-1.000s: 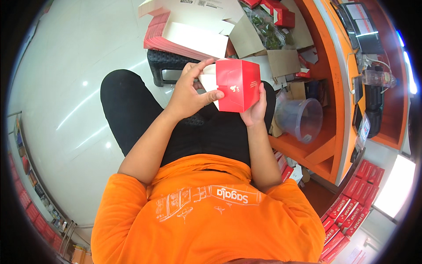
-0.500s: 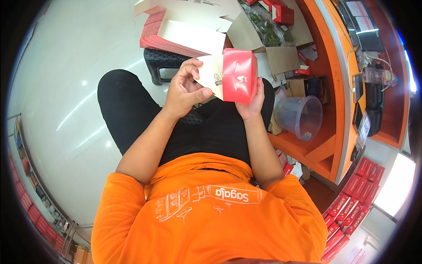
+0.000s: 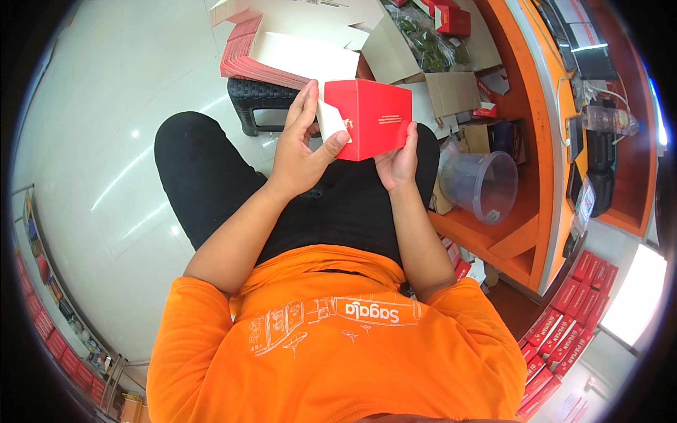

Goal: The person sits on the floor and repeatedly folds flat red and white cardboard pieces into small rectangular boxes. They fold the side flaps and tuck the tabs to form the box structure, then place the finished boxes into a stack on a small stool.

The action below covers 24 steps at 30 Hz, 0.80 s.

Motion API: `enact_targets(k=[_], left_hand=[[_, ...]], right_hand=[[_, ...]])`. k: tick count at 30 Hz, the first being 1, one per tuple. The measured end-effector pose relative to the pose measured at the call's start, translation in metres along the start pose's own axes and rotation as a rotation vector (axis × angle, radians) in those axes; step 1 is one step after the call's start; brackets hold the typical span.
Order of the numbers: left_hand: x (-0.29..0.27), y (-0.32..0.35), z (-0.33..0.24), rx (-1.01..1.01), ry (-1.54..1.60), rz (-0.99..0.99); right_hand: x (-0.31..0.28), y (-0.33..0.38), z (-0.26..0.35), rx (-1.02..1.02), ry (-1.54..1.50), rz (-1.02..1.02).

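A red cardboard box (image 3: 384,116) is held up between my two hands, above my lap. At its left end a cream-coloured flap (image 3: 330,121) stands out, partly covered by my fingers. My left hand (image 3: 303,141) grips this flap end, its thumb pressed on the flap's edge and its fingers behind. My right hand (image 3: 399,161) supports the box from the lower right, the thumb along its right side; most of its fingers are hidden behind the box.
A stack of flat red-and-white box blanks (image 3: 293,56) rests on a black stool (image 3: 257,99) ahead. To the right are an open carton (image 3: 451,95), a clear plastic bucket (image 3: 486,187) and an orange shelf unit (image 3: 518,243). Packed red boxes (image 3: 564,324) fill the lower right.
The box has turned, so a broad printed red side now faces up. Its cream flap has folded in toward the box, and my left hand has moved along with it.
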State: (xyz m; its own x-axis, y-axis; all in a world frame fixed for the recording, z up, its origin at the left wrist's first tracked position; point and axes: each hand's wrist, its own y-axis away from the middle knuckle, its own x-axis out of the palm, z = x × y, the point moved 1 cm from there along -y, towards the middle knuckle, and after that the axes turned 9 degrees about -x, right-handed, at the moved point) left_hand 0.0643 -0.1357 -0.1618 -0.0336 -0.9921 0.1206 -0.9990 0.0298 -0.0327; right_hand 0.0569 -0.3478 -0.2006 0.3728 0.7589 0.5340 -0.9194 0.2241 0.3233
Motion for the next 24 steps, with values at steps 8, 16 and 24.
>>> enact_targets(k=[8,16,24], left_hand=[[-0.01,-0.005,0.006,-0.033,0.066,-0.013],[-0.009,-0.007,0.015,-0.219,0.229,-0.108],[-0.001,-0.002,0.008,-0.144,0.146,0.09]], right_hand=[[-0.002,-0.001,-0.001,-0.026,-0.126,0.078],[-0.004,-0.001,0.001,-0.026,-0.126,0.101],[-0.001,0.002,0.001,-0.109,0.009,0.033]])
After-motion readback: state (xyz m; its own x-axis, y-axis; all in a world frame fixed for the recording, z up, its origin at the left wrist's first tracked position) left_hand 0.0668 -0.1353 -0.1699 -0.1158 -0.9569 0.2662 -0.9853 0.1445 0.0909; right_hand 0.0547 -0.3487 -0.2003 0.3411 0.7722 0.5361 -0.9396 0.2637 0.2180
